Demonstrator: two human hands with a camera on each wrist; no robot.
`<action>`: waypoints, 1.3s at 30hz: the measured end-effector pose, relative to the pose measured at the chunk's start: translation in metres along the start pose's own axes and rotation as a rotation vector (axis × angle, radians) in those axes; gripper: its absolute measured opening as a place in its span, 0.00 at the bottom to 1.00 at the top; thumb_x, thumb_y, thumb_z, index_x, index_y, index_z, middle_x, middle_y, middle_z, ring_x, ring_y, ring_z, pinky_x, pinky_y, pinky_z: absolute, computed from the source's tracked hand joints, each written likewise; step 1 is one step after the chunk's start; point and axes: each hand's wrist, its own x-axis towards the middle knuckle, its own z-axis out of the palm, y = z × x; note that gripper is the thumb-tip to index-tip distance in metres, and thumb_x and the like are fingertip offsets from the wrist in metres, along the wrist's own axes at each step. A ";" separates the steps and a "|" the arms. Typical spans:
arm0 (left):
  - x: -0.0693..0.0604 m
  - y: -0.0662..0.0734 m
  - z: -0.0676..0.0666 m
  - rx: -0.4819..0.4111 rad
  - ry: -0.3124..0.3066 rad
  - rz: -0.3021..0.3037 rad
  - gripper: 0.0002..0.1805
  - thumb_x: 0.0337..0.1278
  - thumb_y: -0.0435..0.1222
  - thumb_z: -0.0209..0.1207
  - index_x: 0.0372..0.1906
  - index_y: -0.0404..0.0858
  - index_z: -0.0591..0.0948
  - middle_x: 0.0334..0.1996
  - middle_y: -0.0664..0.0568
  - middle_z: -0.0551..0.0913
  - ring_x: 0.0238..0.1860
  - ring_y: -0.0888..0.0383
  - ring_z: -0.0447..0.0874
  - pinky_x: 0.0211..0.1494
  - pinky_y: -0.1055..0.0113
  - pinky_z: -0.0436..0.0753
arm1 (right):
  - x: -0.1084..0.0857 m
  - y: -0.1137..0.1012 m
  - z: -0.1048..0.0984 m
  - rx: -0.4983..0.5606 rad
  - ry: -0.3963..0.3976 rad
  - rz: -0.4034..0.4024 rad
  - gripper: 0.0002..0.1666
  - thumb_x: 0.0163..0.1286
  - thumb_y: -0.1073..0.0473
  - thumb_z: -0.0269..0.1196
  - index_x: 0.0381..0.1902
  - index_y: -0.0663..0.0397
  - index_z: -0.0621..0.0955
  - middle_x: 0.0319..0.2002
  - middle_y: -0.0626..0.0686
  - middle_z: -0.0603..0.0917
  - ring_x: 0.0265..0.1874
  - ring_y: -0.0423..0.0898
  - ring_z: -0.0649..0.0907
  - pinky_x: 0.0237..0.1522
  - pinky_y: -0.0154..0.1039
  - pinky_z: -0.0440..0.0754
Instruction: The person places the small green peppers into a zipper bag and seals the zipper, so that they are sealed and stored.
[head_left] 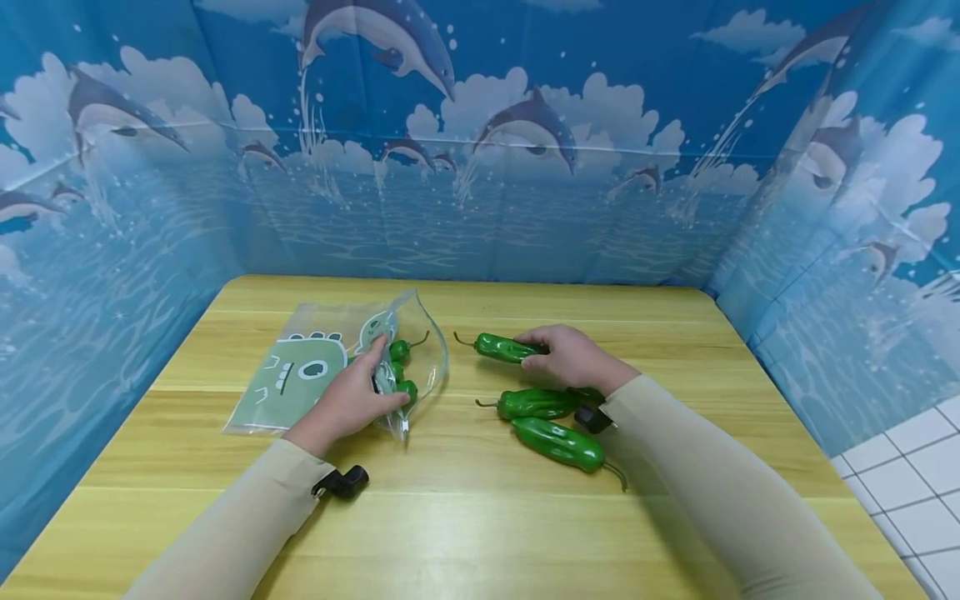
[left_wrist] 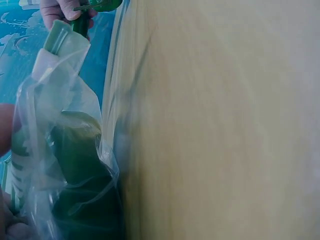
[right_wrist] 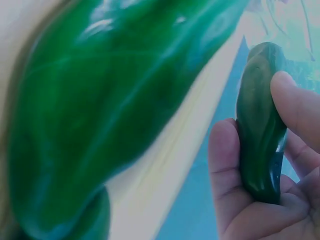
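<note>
A clear zip bag (head_left: 281, 383) with a green cartoon monster print lies on the left of the table. My left hand (head_left: 347, 404) grips it near its mouth, which gapes to the right. Several green peppers (head_left: 401, 351) show inside the bag opening. My right hand (head_left: 570, 354) pinches the blunt end of a green chili pepper (head_left: 497, 347), its stem pointing left toward the bag. In the right wrist view, fingers and thumb wrap that pepper (right_wrist: 260, 125). Below the right hand lie two more green peppers, one upper (head_left: 534, 405) and one lower (head_left: 558, 443), close together.
The light wooden table (head_left: 465, 525) has a blue dolphin-patterned curtain (head_left: 487, 225) behind it and along both sides. White floor tiles (head_left: 915, 467) show beyond the right edge. A black wrist camera (head_left: 345, 482) sits by the left cuff.
</note>
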 end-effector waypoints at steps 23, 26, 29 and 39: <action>0.000 0.001 0.004 0.001 -0.010 0.008 0.61 0.60 0.46 0.72 0.87 0.43 0.44 0.85 0.40 0.52 0.80 0.36 0.63 0.73 0.40 0.76 | 0.005 -0.045 0.004 -0.010 0.019 -0.088 0.28 0.78 0.50 0.65 0.74 0.44 0.78 0.67 0.52 0.84 0.54 0.48 0.85 0.56 0.50 0.82; 0.000 0.001 0.005 0.010 -0.007 0.009 0.61 0.59 0.47 0.72 0.87 0.43 0.44 0.85 0.40 0.52 0.79 0.36 0.63 0.72 0.40 0.76 | 0.010 -0.054 0.008 -0.014 -0.002 -0.097 0.28 0.78 0.51 0.65 0.73 0.44 0.78 0.65 0.51 0.85 0.50 0.46 0.86 0.53 0.48 0.82; 0.000 0.001 0.005 0.014 -0.007 0.006 0.61 0.60 0.47 0.72 0.88 0.44 0.44 0.85 0.40 0.52 0.78 0.36 0.67 0.70 0.41 0.78 | 0.015 -0.062 0.012 -0.030 -0.020 -0.110 0.28 0.78 0.51 0.66 0.73 0.45 0.79 0.62 0.50 0.87 0.45 0.43 0.85 0.48 0.44 0.82; 0.001 0.004 0.005 0.019 -0.013 0.002 0.62 0.60 0.47 0.72 0.88 0.45 0.43 0.85 0.40 0.51 0.81 0.35 0.60 0.73 0.38 0.74 | 0.026 -0.078 0.029 -0.141 -0.090 -0.140 0.29 0.78 0.52 0.65 0.73 0.48 0.78 0.66 0.51 0.84 0.57 0.45 0.87 0.57 0.46 0.85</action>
